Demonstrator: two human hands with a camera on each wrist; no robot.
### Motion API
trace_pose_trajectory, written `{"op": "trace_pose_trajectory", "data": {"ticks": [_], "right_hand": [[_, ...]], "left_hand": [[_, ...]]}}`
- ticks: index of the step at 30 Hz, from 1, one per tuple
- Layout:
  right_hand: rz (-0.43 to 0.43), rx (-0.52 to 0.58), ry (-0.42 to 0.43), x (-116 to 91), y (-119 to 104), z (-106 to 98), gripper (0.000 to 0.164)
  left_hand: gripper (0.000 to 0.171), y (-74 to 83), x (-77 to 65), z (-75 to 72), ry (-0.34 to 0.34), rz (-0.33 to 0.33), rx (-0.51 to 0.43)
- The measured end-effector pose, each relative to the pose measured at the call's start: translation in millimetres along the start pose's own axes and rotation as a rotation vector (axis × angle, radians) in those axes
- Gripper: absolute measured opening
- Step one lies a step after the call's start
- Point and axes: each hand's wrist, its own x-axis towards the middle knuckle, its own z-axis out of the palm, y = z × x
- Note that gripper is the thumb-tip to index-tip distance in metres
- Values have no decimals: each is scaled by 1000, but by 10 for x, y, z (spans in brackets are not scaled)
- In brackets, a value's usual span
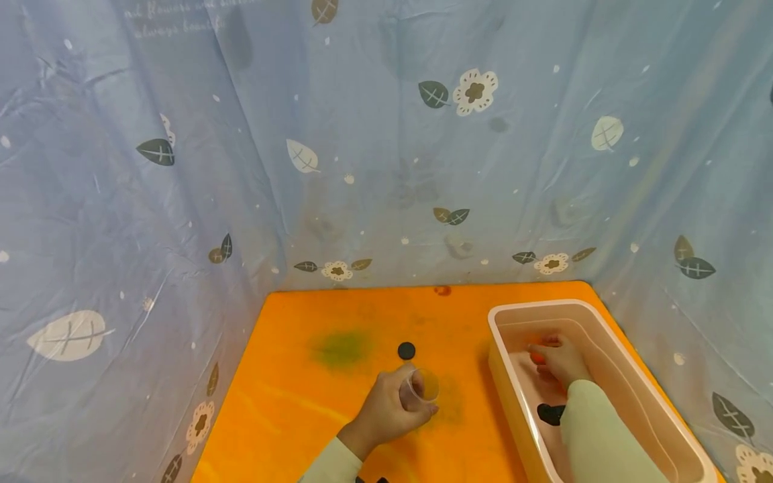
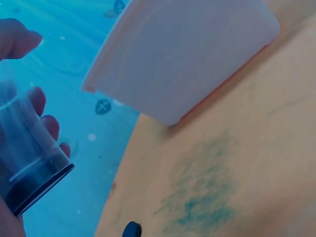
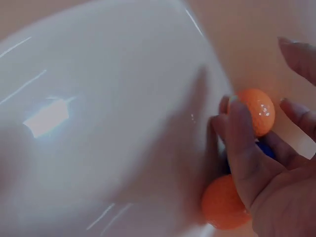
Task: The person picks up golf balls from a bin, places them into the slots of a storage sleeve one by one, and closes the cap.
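My left hand (image 1: pixel 392 406) grips a clear plastic cup (image 2: pixel 29 133), held tilted over the orange table (image 1: pixel 290 376). A dark band marks the cup's lower end in the left wrist view. Just beyond this hand lies a small black disc (image 1: pixel 406 350). My right hand (image 1: pixel 560 361) reaches down into the pale pink tub (image 1: pixel 501 362). Its thumb and lower fingers curl about a shiny orange golf ball (image 3: pixel 259 111), while two other fingers stand apart from it. A second orange ball (image 3: pixel 224 205) and a partly hidden blue ball (image 3: pixel 265 148) are close by, near the tub wall.
Blue patterned sheeting (image 1: pixel 386 168) hangs round the back and both sides of the table. The tub's raised rim (image 1: pixel 540 307) runs along the table's right side. A green stain (image 1: pixel 343 349) marks the tabletop on the left.
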Motion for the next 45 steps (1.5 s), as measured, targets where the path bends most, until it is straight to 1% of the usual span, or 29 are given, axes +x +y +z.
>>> {"op": "trace_pose_trajectory", "data": {"ticks": [4,7,10,11,14,16,21,25,28,33,36,40,43,45], "right_hand": [[-18,-19,10,78,35,34,51],[-73,-57,40,126,71,60,42],[-145,-192,79,142,97,81,34],[-160,-237,88,140,99,87,33],[-173,-323,83,137,101,107,31],[-157,-315,60,138,105,112,31],[-132,-319,28,121,105,89,29],[-134,-356,1,89,62,101,25],[-153,-364,-21,69,-5,137,19],[-130,-311,-84,-8,-151,164,17],[-137,-338,-99,-17,-207,134,17],[-125,-279,-136,-26,-311,83,22],[-121,-223,-157,-79,-436,45,32],[-134,-229,-162,-119,-510,25,37]], "left_hand": [[24,1,27,0,9,-2,-16],[23,-13,39,5,6,7,-27],[22,-30,37,8,5,20,-22],[22,-35,35,7,6,24,-15],[23,-49,25,4,3,28,4],[23,-55,17,5,-5,29,4],[23,-69,-10,10,-30,5,-25],[23,-67,-34,1,-28,-28,-23],[24,-50,-37,-6,-16,-45,-8],[26,-42,-20,3,-14,-49,0],[25,-50,-21,8,-17,-52,-6],[26,-72,-32,8,-15,-55,-5],[26,-85,-30,14,-15,-49,-18],[26,-94,-26,19,-14,-48,-23]]}}
